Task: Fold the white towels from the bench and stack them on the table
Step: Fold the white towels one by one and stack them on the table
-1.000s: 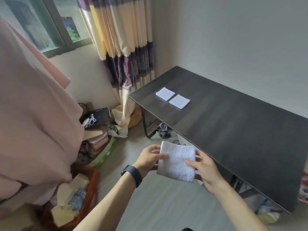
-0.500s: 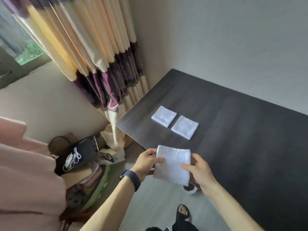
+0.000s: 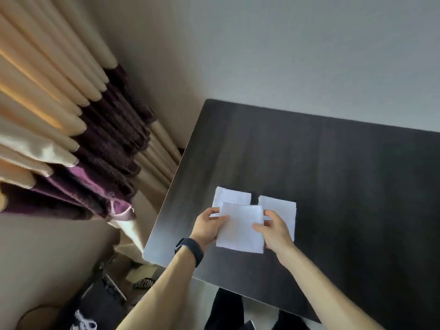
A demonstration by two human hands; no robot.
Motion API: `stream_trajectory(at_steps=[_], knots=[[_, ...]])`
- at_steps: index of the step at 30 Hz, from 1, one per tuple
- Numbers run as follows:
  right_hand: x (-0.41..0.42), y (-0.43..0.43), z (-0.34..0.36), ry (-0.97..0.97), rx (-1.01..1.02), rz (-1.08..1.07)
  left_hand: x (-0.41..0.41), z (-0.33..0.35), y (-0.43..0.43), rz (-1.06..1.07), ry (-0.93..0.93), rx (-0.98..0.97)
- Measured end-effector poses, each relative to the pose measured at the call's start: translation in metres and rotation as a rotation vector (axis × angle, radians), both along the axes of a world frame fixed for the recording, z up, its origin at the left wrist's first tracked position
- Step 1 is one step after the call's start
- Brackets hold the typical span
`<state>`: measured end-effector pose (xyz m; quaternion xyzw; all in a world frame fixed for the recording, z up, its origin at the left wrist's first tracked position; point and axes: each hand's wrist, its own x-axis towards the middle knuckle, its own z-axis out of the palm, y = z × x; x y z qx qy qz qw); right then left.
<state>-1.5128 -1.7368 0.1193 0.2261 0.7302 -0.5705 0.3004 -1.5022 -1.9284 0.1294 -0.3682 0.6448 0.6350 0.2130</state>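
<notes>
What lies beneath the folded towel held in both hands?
Parts of two towels lying on the table: the left towel and the right towel. The held towel covers their near corners.

Table (image 3: 345, 186): dark wood-grain top, pale edge band on left and near sides. Far edge runs along wall (image 3: 285, 55). Two folded white towels flat on top, toward left side. Left towel (image 3: 232, 196) and right towel (image 3: 282, 208) lie side by side, with narrow strip of bare top between; not touching. Near portions of both hidden. Remainder of top: dark grain only.
</notes>
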Motion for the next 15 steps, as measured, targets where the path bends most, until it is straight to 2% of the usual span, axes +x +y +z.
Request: stream_trajectory(at_steps=[7,15], knots=[[-0.051,-0.039,-0.043,-0.074,0.096,-0.113,-0.076,-0.051,-0.033,-0.132,-0.049,-0.051],[-0.073,-0.056,-0.072,-0.123,0.183,-0.098,-0.094,-0.089,-0.047,-0.235,-0.103,-0.166]])
